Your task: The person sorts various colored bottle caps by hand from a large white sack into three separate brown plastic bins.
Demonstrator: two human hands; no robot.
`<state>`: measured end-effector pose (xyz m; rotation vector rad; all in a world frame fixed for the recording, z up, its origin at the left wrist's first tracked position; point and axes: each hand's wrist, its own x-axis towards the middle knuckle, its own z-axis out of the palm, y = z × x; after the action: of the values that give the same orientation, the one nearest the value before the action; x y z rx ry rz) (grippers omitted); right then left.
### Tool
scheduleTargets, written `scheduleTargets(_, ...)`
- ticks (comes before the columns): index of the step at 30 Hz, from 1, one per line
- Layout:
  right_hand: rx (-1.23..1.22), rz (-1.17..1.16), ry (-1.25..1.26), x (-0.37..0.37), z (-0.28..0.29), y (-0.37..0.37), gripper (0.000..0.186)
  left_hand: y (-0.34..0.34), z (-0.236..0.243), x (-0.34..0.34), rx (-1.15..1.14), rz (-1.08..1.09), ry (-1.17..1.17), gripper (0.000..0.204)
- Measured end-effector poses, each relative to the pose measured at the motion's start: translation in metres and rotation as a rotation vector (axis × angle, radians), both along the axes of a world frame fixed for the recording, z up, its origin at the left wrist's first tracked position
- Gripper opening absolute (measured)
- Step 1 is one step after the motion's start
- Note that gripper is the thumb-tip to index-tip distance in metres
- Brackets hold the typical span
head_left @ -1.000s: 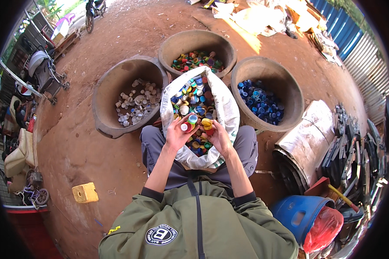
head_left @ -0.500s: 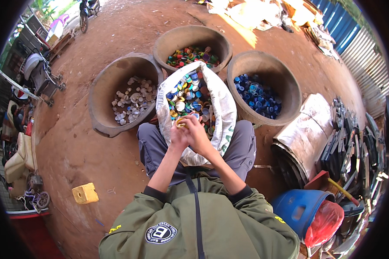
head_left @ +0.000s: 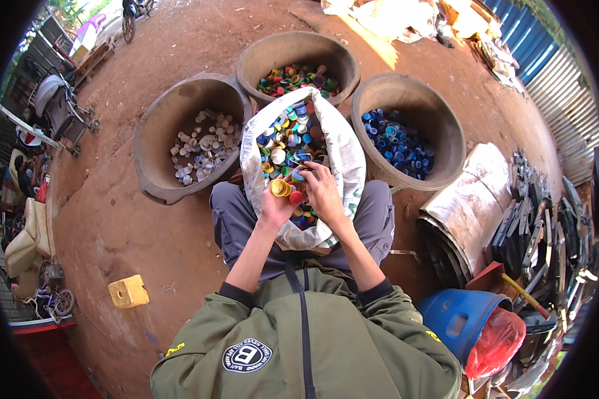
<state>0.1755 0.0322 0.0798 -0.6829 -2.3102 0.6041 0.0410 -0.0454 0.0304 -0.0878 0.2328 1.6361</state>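
Note:
A white woven sack [head_left: 346, 156] stands open between my knees, full of mixed-colour plastic bottle caps [head_left: 289, 136]. Over its near part, my left hand [head_left: 276, 207] is curled around a few caps; yellow caps [head_left: 281, 188] and a red cap [head_left: 296, 197] show at its fingers. Close beside it, my right hand [head_left: 324, 194] has its fingertips closed at a blue cap [head_left: 298, 176], next to the left hand's caps. Its lower fingers are bent and partly hidden.
Around the sack stand three round tubs: the left tub [head_left: 154, 143] holds whitish caps, the far tub [head_left: 246, 63] red, green and other colours, the right tub [head_left: 449, 126] blue ones. Rolled sheeting [head_left: 469, 193] and a blue barrel [head_left: 449, 319] lie at right, a yellow block [head_left: 128, 291] at left.
My hands were together, the right over the left; now they have parted slightly. The right has shifted right and up, and the red and yellow caps at the left hand have come into view.

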Motion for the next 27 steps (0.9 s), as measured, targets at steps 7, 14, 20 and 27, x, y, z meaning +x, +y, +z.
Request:
scheduleTargets(7,-0.292,0.029,0.183,0.002,0.007,-0.004,0.02,-0.005,-0.022,-0.008,0.098,-0.079,-0.078,0.051)
scheduleTargets(14,-0.416,-0.242,0.389,0.017,-0.011,0.022,0.034,-0.002,0.008,0.004,-0.044,-0.042,0.011,0.055)
scheduleTargets(20,-0.133,-0.613,0.342,0.09,-0.013,0.149,0.032,-0.002,0.011,0.003,0.019,-0.064,-0.083,0.057)
scheduleTargets(27,0.166,-0.55,0.182,0.104,0.017,0.157,0.03,0.001,0.022,0.008,0.078,-0.127,-0.078,0.066)
